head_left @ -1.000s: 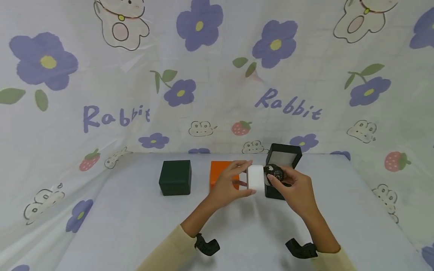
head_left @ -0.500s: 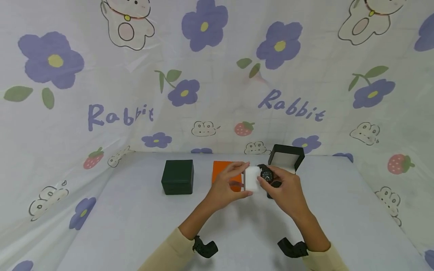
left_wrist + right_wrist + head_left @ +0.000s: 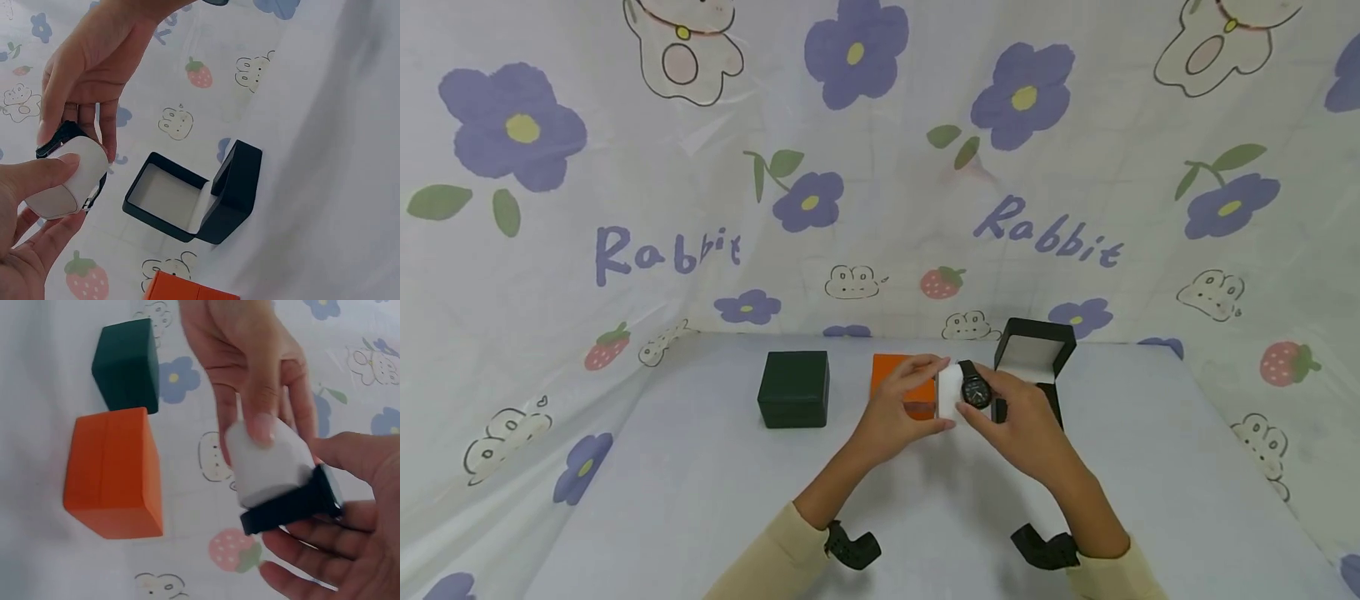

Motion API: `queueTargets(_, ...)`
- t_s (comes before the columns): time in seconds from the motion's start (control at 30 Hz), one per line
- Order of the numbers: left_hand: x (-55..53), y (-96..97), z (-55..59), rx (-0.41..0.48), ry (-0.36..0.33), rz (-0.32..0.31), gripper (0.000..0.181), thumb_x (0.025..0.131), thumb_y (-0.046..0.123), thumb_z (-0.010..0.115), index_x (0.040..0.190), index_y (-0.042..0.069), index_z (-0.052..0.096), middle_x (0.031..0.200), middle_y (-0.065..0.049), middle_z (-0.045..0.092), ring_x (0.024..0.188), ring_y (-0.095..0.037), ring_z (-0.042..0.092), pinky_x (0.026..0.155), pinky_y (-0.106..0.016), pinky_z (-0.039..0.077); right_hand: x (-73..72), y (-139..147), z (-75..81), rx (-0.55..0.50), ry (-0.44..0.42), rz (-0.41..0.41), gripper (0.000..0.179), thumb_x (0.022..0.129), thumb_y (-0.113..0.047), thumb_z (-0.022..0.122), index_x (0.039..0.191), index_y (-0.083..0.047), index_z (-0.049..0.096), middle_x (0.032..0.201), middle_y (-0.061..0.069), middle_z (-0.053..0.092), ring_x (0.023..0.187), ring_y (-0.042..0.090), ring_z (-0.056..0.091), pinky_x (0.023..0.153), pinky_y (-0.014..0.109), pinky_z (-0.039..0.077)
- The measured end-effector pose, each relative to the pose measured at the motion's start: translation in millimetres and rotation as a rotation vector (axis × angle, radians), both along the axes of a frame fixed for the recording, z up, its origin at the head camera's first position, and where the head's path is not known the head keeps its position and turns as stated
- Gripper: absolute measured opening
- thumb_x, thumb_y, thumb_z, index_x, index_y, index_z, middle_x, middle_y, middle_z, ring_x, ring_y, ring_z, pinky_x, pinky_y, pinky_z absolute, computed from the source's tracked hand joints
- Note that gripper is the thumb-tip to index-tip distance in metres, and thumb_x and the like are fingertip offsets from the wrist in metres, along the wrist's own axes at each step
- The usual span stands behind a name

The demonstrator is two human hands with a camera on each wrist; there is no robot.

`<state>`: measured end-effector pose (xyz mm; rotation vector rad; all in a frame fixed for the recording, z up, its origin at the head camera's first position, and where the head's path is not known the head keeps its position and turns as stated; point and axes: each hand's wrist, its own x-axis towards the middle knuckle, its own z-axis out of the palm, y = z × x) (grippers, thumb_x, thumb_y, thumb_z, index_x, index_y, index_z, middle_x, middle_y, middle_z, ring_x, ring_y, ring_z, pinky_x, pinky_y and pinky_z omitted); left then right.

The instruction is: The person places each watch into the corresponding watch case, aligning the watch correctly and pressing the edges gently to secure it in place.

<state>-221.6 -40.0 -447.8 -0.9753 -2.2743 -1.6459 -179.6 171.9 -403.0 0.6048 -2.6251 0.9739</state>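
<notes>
My left hand [image 3: 887, 412] holds a white watch pillow [image 3: 948, 393] from its left side, the thumb pressed on it in the right wrist view. A black wristwatch [image 3: 976, 390] sits at the pillow's right end, dial towards me. My right hand [image 3: 1026, 425] pinches the watch between thumb and fingers. In the left wrist view, black strap shows on one side of the pillow [image 3: 87, 169] and a metal clasp [image 3: 89, 201] on the other. How far the strap [image 3: 284, 511] reaches round the pillow is partly hidden by fingers.
Behind my right hand a black watch box [image 3: 1036, 340] stands with its lid raised. An orange box [image 3: 891, 369], partly covered by my left hand, stands left of it. A closed dark green box [image 3: 793, 390] is farther left on the white tabletop [image 3: 700, 467].
My right hand has brought the watch leftwards from beside the pillow onto its right end, its dial turning more towards me. My left hand keeps its hold with little shift.
</notes>
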Motion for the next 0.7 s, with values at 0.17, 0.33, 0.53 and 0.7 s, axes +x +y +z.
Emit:
queueTargets(0.17,-1.6,-3.7,0.3,-0.006,0.010,0.017,0.081,0.076,0.016,0.092,0.148,0.023,0.055,0.144,0.004,0.051,0.135,-0.017,0.047,0.106,-0.037,0.050,0.0,9.2,7.2,0.040,-0.067,0.156,0.062,0.095,-0.008,0.071,0.149,0.006,0.043,0.143,0.023,0.055,0.124,0.038,0.060,0.097,0.053,0.054)
queueTargets(0.33,-3.3,-5.6,-0.4,0.006,0.015,0.014,0.080,0.075,0.016,0.092,0.147,0.024,0.057,0.143,0.004,0.052,0.135,-0.017,0.047,0.109,-0.042,0.047,-3.4,13.2,6.9,0.029,-0.058,0.211,0.062,0.093,0.008,0.067,0.150,0.006,0.043,0.144,0.024,0.055,0.122,0.038,0.062,0.097,0.051,0.054)
queueTargets(0.53,-4.8,-6.9,-2.6,0.024,0.017,0.017,0.078,0.076,0.019,0.092,0.146,0.024,0.057,0.143,0.005,0.052,0.134,-0.018,0.047,0.109,-0.047,0.047,-5.0,13.2,2.7,-0.021,-0.070,0.184,0.061,0.093,0.007,0.068,0.150,0.002,0.046,0.129,0.020,0.066,0.101,0.027,0.071,0.086,0.040,0.060)
queueTargets(0.7,-3.7,-7.2,-4.0,0.049,-0.012,0.013,0.077,0.077,0.018,0.092,0.146,0.020,0.058,0.142,0.006,0.052,0.135,-0.019,0.045,0.103,-0.045,0.053,-3.9,12.5,2.1,-0.067,-0.084,0.168,0.056,0.094,0.006,0.067,0.147,0.000,0.051,0.118,0.015,0.070,0.095,0.021,0.070,0.084,0.038,0.061)
